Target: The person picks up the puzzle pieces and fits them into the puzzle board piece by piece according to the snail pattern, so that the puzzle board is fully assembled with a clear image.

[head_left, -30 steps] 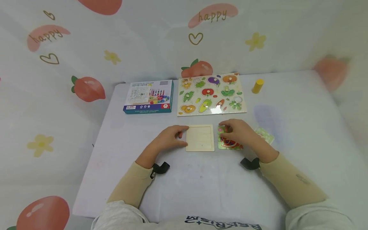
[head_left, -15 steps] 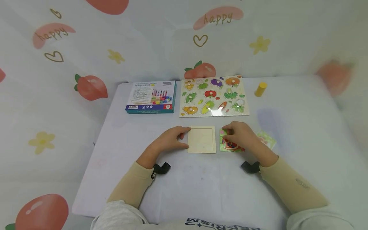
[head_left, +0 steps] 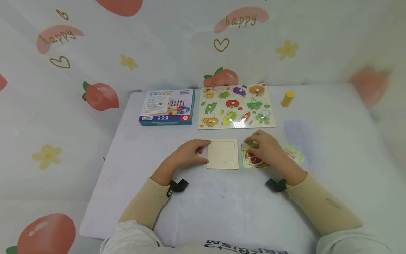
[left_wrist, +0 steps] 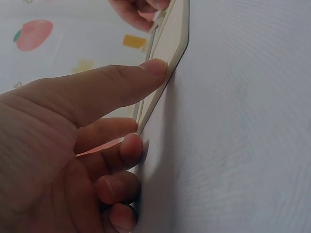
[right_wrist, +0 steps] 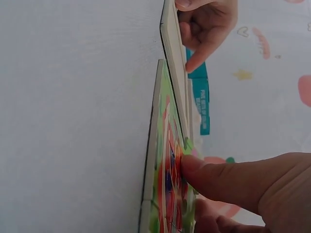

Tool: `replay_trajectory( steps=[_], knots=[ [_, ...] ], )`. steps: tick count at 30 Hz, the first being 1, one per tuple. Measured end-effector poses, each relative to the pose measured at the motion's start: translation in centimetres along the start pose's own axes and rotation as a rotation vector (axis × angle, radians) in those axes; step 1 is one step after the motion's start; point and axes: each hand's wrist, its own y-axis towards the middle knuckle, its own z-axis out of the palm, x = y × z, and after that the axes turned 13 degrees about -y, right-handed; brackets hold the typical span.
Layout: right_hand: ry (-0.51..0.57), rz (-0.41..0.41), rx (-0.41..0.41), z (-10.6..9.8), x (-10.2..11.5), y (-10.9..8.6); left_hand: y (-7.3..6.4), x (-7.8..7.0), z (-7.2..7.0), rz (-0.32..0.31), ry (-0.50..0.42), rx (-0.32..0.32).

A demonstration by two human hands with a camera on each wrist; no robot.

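Note:
A square wooden puzzle tray (head_left: 222, 154) lies flat at the middle of the table, its plain wood inside showing. My left hand (head_left: 189, 153) holds it along the left side, forefinger at the far corner and thumb on the near part of the edge. Just right of the tray is a square picture puzzle (head_left: 253, 161) in green and red, made of several pieces and partly covered by my right hand (head_left: 269, 150). Between thumb and fingers, this hand pinches a green puzzle piece (head_left: 252, 144) at the far edge, slightly tilted up.
Behind the hands stand a teal-edged box (head_left: 166, 107) and a vegetable knob puzzle board (head_left: 236, 106). A yellow cylinder (head_left: 287, 98) stands at the back right. A light green picture card (head_left: 294, 153) lies beside the right wrist.
The view has shifted slightly. My right fingers have moved a little away from me, and the pinched puzzle piece now tilts at the puzzle's far edge. My left hand stays on the tray.

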Motion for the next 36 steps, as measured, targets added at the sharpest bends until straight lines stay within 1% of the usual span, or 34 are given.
replay_trajectory(
  steps=[12, 18, 22, 28, 32, 36],
  knots=[
    [-0.047, -0.057, -0.012, 0.01, -0.10, 0.09, 0.11, 0.19, 0.11, 0.015, -0.018, -0.004],
    [-0.085, -0.075, -0.017, 0.01, -0.04, 0.05, 0.17, 0.19, 0.12, 0.010, -0.011, -0.005],
    [-0.098, -0.083, -0.022, -0.02, -0.08, -0.02, 0.16, 0.21, 0.12, 0.006, -0.012, -0.004],
    [-0.121, -0.082, -0.015, -0.01, -0.08, 0.04, 0.22, 0.29, 0.12, 0.019, -0.017, -0.004],
    [-0.140, -0.099, -0.021, -0.05, -0.09, 0.09, 0.23, 0.32, 0.13, 0.024, -0.021, -0.007],
    [-0.137, -0.102, -0.022, -0.08, -0.08, 0.09, 0.25, 0.39, 0.15, 0.025, -0.023, -0.009]
  ],
)
